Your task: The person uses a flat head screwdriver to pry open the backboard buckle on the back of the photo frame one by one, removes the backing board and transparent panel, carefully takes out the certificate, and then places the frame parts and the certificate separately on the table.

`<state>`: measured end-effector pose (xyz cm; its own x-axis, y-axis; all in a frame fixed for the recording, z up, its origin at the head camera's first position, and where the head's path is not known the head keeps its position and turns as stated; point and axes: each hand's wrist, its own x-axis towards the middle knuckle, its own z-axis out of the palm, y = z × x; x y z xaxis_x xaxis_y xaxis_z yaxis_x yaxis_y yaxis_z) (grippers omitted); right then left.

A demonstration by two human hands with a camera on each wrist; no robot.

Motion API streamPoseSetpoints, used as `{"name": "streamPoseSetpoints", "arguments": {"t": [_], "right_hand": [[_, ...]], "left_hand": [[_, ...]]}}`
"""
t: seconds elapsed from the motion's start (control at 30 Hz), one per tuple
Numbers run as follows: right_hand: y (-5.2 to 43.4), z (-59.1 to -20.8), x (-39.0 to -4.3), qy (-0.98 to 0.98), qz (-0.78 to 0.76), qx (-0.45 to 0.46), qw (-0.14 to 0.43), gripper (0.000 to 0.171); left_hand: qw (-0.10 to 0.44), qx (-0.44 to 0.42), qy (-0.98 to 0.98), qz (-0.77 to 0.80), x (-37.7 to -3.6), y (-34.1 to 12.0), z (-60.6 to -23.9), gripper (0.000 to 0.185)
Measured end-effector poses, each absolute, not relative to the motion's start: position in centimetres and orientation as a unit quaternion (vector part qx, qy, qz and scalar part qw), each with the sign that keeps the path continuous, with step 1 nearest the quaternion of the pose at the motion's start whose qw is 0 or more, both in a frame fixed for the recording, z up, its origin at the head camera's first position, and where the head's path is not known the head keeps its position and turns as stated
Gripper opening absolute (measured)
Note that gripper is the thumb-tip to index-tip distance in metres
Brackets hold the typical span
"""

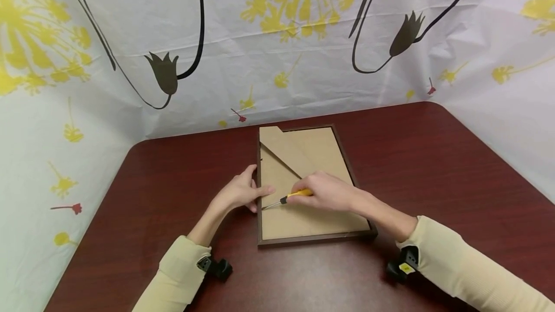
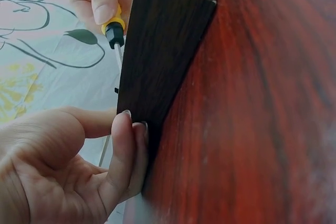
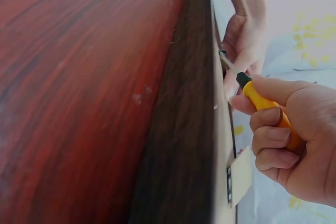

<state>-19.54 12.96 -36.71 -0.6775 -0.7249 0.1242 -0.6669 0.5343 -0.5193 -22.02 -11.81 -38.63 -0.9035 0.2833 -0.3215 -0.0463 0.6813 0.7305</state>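
Note:
A dark wooden picture frame [image 1: 299,240] lies face down, its tan backing board [image 1: 282,223] uppermost. Across the board slants a flat easel stand [image 1: 288,150]. My right hand [image 1: 323,191] grips a screwdriver [image 3: 257,98] with a yellow and black handle. The screwdriver's metal tip meets the frame's left inner edge, by a small dark tab [image 2: 116,90] in the left wrist view. My left hand [image 1: 240,189] holds the frame's left side, thumb over the board and fingers against the outer wall.
The frame lies on a reddish-brown wooden table [image 1: 195,167] with rounded far corners. White sheeting [image 1: 269,71] printed with flowers hangs behind and beside the table. A camera [image 1: 217,267] is strapped to each wrist over cream sleeves [image 1: 182,273].

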Motion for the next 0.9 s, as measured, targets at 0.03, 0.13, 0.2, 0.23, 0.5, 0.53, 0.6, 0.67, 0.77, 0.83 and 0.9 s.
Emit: {"name": "streamPoseSetpoints", "arguments": {"t": [0.03, 0.13, 0.2, 0.23, 0.5, 0.53, 0.6, 0.67, 0.77, 0.83, 0.9], "right_hand": [[12.8, -36.5, -19.5, 0.875, -0.269, -0.399, 0.052, 0.026], [12.3, -35.7, -19.5, 0.883, -0.248, -0.397, 0.042, 0.028], [11.8, -35.1, -19.5, 0.887, -0.231, -0.398, 0.033, 0.029], [11.5, -34.7, -19.4, 0.889, -0.222, -0.399, 0.028, 0.029], [9.1, -31.8, -18.7, 0.904, -0.151, -0.399, 0.013, 0.026], [8.7, -31.5, -18.6, 0.905, -0.145, -0.4, 0.012, 0.028], [8.2, -31.0, -18.4, 0.904, -0.134, -0.406, 0.011, 0.031], [7.5, -30.5, -18.3, 0.904, -0.122, -0.41, 0.009, 0.035], [6.6, -29.9, -18.2, 0.906, -0.1, -0.412, 0.013, 0.037], [6.0, -29.5, -18.2, 0.907, -0.088, -0.411, 0.015, 0.037], [5.4, -29.2, -18.1, 0.908, -0.082, -0.411, 0.022, 0.034]], "left_hand": [[0.208, 0.067, 0.892, 0.394, -22.0, -11.8, -38.6, 0.097], [0.208, 0.068, 0.891, 0.397, -22.0, -11.8, -38.7, 0.097], [0.208, 0.067, 0.891, 0.397, -22.0, -11.8, -38.7, 0.097], [0.209, 0.067, 0.891, 0.397, -22.1, -11.9, -38.7, 0.097], [0.216, 0.07, 0.892, 0.391, -22.2, -12.0, -38.6, 0.097], [0.215, 0.072, 0.892, 0.39, -22.2, -12.0, -38.7, 0.097], [0.213, 0.074, 0.892, 0.391, -22.3, -12.0, -38.7, 0.096], [0.21, 0.074, 0.891, 0.395, -22.3, -12.0, -38.7, 0.095], [0.209, 0.074, 0.888, 0.402, -22.2, -11.9, -38.7, 0.092], [0.212, 0.076, 0.886, 0.406, -22.2, -11.9, -38.7, 0.089], [0.214, 0.079, 0.883, 0.411, -22.2, -11.9, -38.6, 0.086]]}}
